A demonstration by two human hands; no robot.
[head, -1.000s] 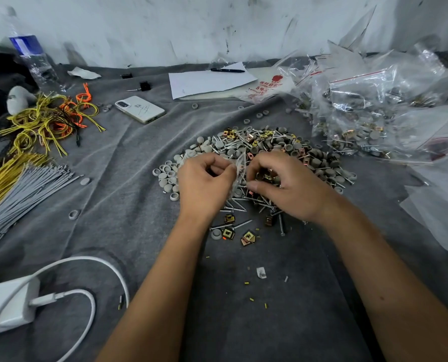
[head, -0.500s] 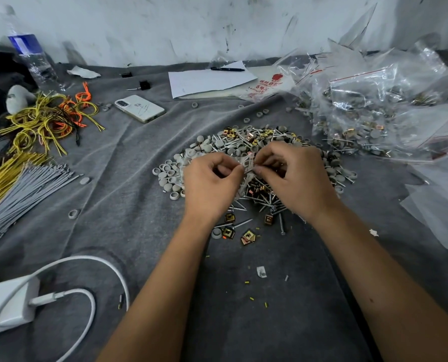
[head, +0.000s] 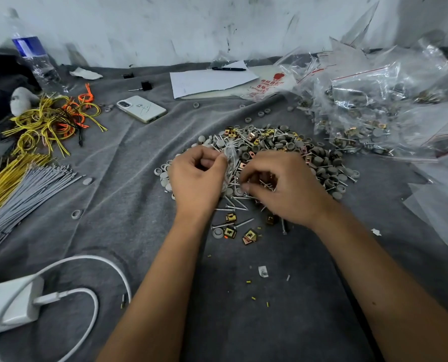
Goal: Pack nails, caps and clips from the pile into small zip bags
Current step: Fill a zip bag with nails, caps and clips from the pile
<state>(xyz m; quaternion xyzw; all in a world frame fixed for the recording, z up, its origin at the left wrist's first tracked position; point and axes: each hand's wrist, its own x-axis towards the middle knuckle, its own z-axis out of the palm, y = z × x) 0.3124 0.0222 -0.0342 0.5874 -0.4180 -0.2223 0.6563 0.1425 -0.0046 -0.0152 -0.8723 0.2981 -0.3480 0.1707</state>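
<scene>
— Over the middle of the grey cloth, what are the hands doing?
— Head view: the left hand pinches a small clear zip bag by its edge, fingers curled. The right hand has curled fingers picking nails from the pile.
— And the pile itself?
— Directly under and beyond both hands: grey caps, brass clips, nails. Filled bags are heaped to its right.
</scene>
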